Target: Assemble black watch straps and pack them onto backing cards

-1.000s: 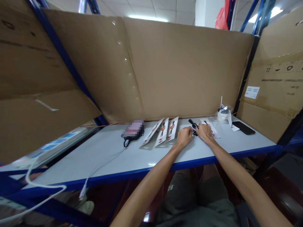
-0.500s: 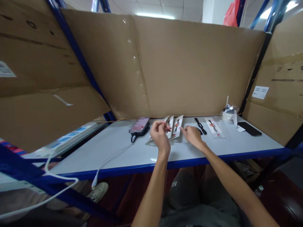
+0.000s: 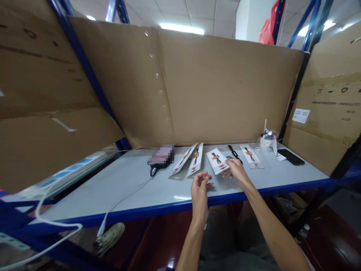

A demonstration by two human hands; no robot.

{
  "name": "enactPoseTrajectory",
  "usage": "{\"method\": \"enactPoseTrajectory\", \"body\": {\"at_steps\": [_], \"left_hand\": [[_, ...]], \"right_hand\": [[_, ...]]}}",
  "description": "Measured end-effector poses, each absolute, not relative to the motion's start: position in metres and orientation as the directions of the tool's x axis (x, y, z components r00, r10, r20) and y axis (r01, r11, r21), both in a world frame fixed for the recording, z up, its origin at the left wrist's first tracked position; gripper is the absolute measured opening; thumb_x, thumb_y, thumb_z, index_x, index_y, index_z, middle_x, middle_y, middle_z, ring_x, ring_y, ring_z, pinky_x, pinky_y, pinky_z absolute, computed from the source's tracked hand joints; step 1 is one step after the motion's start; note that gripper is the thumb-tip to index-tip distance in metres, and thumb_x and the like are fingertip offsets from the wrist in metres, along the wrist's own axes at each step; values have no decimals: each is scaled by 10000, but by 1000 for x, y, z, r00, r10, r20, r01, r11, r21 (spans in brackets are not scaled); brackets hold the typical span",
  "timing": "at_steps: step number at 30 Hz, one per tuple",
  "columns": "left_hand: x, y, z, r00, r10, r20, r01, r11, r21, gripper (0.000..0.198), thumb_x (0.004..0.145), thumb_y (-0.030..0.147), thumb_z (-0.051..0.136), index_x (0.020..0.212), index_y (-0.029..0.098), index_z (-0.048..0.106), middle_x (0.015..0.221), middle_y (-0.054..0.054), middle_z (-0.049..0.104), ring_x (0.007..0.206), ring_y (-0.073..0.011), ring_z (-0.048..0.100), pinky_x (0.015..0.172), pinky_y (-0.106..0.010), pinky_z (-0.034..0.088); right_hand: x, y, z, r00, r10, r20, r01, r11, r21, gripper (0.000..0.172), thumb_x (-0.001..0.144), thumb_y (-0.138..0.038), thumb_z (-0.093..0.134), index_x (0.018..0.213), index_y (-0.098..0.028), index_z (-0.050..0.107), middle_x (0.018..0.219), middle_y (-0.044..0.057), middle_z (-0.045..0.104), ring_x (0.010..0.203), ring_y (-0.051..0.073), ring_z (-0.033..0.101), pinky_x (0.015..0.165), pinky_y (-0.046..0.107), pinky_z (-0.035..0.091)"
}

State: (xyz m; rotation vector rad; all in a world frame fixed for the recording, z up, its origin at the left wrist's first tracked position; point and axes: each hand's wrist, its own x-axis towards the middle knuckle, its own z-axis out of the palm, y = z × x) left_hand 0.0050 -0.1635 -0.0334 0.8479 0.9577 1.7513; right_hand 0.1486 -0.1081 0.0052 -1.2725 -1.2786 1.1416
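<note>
I judge a careless swing could knock the leaning cards (image 3: 190,161) at 9 o'clock of the card (image 3: 216,158), and my thin corner pinch could let that card slip onto the black strap (image 3: 233,152) behind it. My left hand (image 3: 200,185) hangs empty and loosely open over the surface (image 3: 141,188), the card at its 1 o'clock, near but apart. My right hand (image 3: 236,170) grips the card's near corner, the card at its 10 o'clock.

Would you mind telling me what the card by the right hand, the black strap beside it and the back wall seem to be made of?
Card: thin white printed paperboard, flat with crisp edges. Black strap: probably matte rubber or silicone; too small to be sure. Back wall: brown corrugated cardboard, creased, with tape along a fold.
</note>
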Motion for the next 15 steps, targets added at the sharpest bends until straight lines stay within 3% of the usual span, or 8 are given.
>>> {"method": "enactPoseTrajectory", "body": {"at_steps": [4, 8, 10, 15], "left_hand": [[22, -158, -37, -192, 981, -18, -636, -110, 764, 263, 802, 299, 714, 1034, 190, 657, 976, -72, 724, 945, -206, 713, 772, -279, 564], [27, -144, -38, 136, 988, -68, -676, 143, 723, 343, 878, 478, 634, 982, 153, 669, 802, -87, 721, 684, -240, 700, 575, -326, 553], [25, -137, -37, 271, 960, -69, -672, 240, 700, 432, 900, 556, 586, 1057, 164, 676, 801, -92, 731, 624, -247, 681, 539, -352, 545], [19, -121, -32, 501, 865, -29, -630, 388, 672, 704, 870, 715, 520, 1256, 144, 664, 1033, -184, 758, 877, -325, 731, 739, -456, 589]], "right_hand": [[147, -142, -21, 75, 992, 106, -75, 111, -991, 373, 827, -570, 581, 813, -198, 604, 562, 22, 647, 417, 170, 576, 341, 229, 289], [139, -167, -32, 62, 981, 183, -103, 189, -977, 487, 793, -698, 602, 731, -219, 533, 519, -14, 576, 377, 145, 526, 330, 227, 287], [137, -177, -32, 58, 975, 213, -118, 218, -969, 507, 811, -715, 584, 732, -219, 512, 531, -24, 563, 368, 127, 514, 333, 217, 286], [136, -198, -32, 13, 981, 195, -147, 195, -970, 534, 819, -739, 574, 798, -207, 539, 617, -15, 601, 389, 112, 542, 335, 197, 287]]}}
